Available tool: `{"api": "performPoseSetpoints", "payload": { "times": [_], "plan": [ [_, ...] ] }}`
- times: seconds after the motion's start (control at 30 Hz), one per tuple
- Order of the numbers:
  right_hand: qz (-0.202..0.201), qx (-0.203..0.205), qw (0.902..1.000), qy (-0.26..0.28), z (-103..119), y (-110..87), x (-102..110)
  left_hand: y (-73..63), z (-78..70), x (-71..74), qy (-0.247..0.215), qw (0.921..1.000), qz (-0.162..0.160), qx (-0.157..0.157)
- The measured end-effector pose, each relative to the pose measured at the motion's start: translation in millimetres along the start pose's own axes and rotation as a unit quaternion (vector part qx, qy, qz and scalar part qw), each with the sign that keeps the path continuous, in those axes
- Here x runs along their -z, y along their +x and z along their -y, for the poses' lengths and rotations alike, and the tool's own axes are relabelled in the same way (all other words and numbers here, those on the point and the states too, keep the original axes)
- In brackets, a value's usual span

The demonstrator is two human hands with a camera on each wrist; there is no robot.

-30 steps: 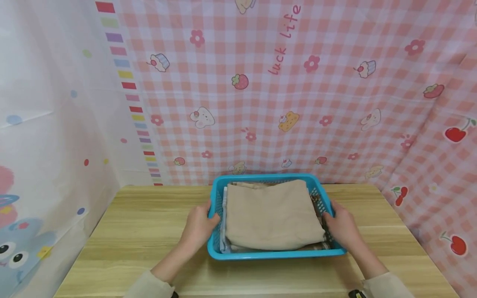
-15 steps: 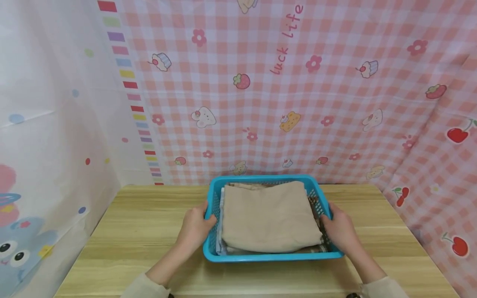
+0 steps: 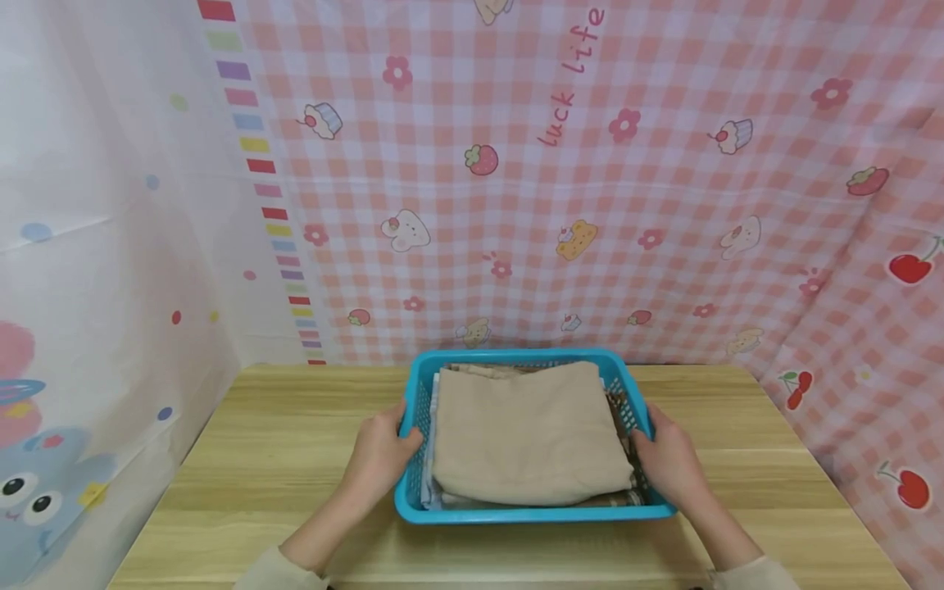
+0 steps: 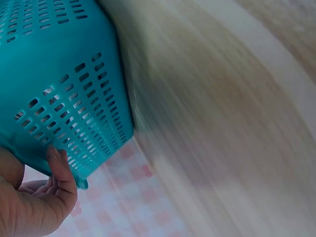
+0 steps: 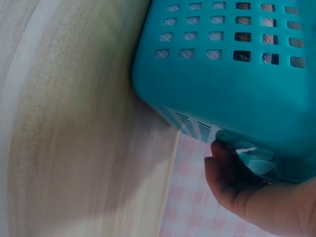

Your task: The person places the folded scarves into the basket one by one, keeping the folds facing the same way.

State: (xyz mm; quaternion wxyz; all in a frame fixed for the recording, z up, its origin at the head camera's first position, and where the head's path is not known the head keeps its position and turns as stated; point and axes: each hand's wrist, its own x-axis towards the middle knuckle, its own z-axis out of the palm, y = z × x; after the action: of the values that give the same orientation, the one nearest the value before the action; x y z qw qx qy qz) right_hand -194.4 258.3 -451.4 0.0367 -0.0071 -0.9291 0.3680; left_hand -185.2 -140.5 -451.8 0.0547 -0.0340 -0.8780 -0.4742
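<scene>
A blue plastic basket (image 3: pixel 534 515) with slotted walls is held level at the middle of the table. Folded beige cloth (image 3: pixel 527 434) lies on top inside it, with pale blue cloth (image 3: pixel 430 475) along the left wall and brown patterned cloth at the right. My left hand (image 3: pixel 379 451) grips the left rim, thumb over the inside and fingers under the outer edge, as the left wrist view of the hand (image 4: pixel 44 197) also shows. On the opposite rim my right hand (image 3: pixel 671 459) grips the same way; in the right wrist view its fingers (image 5: pixel 224 173) curl beneath the rim.
The wooden table (image 3: pixel 280 442) extends to both sides of the basket. Behind it hangs a pink checked curtain (image 3: pixel 472 205), close to the basket's far rim. A white printed sheet (image 3: pixel 111 246) hangs at the left, and more checked cloth (image 3: pixel 885 344) at the right.
The basket has shifted slightly left and toward the person, with both hands still gripping its rims. The cloths inside have moved along with it.
</scene>
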Motion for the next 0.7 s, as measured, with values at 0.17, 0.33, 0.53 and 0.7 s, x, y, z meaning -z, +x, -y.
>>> {"api": "performPoseSetpoints", "payload": {
  "times": [0.17, 0.33, 0.53, 0.7],
  "plan": [
    [0.004, -0.005, 1.0000, 0.005, 2.5, -4.0, -1.6, -1.3, 1.8, 2.1, 0.014, 0.9999, -0.006, -0.003],
    [0.008, -0.010, 0.9998, 0.015, 5.6, -7.1, -4.1, -3.6, 3.3, 4.8, 0.019, 0.9997, -0.011, -0.006],
    [0.011, -0.017, 0.9996, 0.022, 7.8, -10.1, -7.8, -8.1, 4.8, 7.7, 0.008, 0.9999, -0.003, 0.009],
    [0.007, -0.017, 0.9995, 0.024, 10.1, -13.0, -8.4, -10.2, 4.4, 9.6, -0.001, 0.9998, 0.005, 0.021]
  ]
}}
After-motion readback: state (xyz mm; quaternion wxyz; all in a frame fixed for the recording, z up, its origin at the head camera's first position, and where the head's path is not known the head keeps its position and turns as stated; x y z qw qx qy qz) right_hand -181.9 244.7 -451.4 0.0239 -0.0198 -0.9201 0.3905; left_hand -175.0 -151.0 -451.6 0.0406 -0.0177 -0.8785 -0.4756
